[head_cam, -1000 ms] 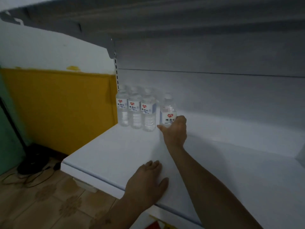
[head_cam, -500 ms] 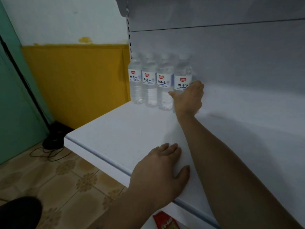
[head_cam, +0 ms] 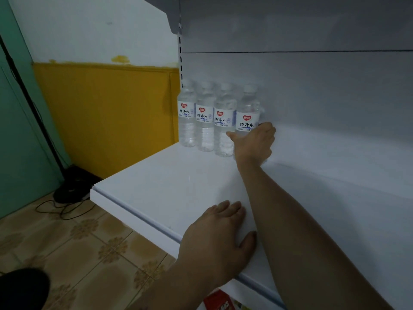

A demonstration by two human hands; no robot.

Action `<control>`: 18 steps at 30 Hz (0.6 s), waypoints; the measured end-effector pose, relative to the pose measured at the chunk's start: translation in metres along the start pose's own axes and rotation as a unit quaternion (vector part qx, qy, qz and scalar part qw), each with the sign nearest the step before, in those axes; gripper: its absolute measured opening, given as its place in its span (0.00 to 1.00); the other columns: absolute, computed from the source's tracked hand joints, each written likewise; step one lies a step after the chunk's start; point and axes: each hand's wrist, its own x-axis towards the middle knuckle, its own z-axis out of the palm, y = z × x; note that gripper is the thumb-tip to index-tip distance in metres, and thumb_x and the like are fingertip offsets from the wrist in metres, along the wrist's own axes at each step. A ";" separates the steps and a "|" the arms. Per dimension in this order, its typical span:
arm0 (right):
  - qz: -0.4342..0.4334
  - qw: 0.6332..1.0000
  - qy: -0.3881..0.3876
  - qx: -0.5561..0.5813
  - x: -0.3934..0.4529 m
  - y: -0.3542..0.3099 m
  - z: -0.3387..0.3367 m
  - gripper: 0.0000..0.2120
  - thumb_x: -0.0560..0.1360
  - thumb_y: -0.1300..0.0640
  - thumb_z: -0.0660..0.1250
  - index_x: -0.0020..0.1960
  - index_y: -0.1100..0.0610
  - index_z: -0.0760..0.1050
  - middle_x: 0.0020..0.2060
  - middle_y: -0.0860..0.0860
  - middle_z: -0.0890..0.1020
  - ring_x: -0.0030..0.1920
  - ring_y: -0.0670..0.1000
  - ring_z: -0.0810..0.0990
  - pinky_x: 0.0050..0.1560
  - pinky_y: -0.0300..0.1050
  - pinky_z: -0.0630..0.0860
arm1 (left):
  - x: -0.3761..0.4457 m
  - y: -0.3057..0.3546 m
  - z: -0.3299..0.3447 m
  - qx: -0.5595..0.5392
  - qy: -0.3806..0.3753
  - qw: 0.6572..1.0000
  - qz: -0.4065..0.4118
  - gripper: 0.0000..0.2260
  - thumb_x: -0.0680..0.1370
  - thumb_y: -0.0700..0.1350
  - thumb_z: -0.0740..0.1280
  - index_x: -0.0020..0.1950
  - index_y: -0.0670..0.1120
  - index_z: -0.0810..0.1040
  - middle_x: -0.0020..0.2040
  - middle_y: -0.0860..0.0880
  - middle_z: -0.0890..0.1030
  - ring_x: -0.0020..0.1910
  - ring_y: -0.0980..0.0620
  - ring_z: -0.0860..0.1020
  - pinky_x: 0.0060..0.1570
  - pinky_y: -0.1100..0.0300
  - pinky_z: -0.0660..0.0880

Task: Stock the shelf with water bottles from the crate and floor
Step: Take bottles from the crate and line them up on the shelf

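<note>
Head view: right hand (head_cam: 253, 143) reaching far back on the white shelf (head_cam: 178, 189), fingers and thumb curled round the lower body of the fourth water bottle (head_cam: 248, 115), held upright at the right end of a row of three other bottles (head_cam: 204, 117) against the back panel (head_cam: 312, 90); base hidden behind the hand, so whether already set down cannot be told. Left hand (head_cam: 220, 233) flat on the front part of the shelf, fingers straight and spread lightly, pressing nothing but the board, probably for support. Likely handling: full of water, so moderately heavy for its size; thin clear plastic, ribbed low down, apt to dent under a hard squeeze; smooth and a little slippery at the label. Best taken round the middle or lower body, as here, or by the neck under the cap when lifting from above. Looks: clear, colourless, small white cap, white label with a red heart mark and dark characters, label facing outward like its neighbours. Row touching or just beside one another, tight in the left rear corner by the slotted upright (head_cam: 180, 63). Much bare shelf to the right, so stocking judged at an early stage. Below the shelf edge, a red packet (head_cam: 220, 302); tiled floor (head_cam: 78, 242) at left.
</note>
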 end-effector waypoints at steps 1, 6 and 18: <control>-0.003 1.000 -0.008 -0.002 0.000 0.000 -0.001 0.46 0.55 0.34 0.79 0.60 0.60 0.66 0.56 0.55 0.74 0.58 0.55 0.75 0.50 0.54 0.79 | 0.000 -0.001 0.000 -0.003 -0.004 1.000 -0.002 0.28 0.78 0.63 0.50 0.77 0.57 0.55 0.76 0.63 0.56 0.75 0.60 0.53 0.71 0.62 0.51; -0.015 0.999 -0.029 -0.009 0.003 0.000 -0.005 0.46 0.56 0.33 0.78 0.60 0.61 0.66 0.57 0.56 0.73 0.58 0.56 0.75 0.52 0.54 0.77 | 0.001 0.000 -0.001 -0.001 -0.016 1.000 -0.011 0.28 0.78 0.63 0.51 0.77 0.57 0.54 0.76 0.62 0.56 0.76 0.60 0.52 0.73 0.59 0.53; -0.006 0.994 -0.105 -0.020 -0.010 0.000 -0.034 0.54 0.61 0.36 0.78 0.73 0.60 0.56 0.66 0.58 0.66 0.66 0.59 0.68 0.58 0.57 0.75 | 0.001 0.001 -0.004 -0.007 -0.041 0.999 -0.006 0.28 0.79 0.62 0.52 0.77 0.54 0.56 0.76 0.58 0.58 0.75 0.57 0.55 0.72 0.59 0.55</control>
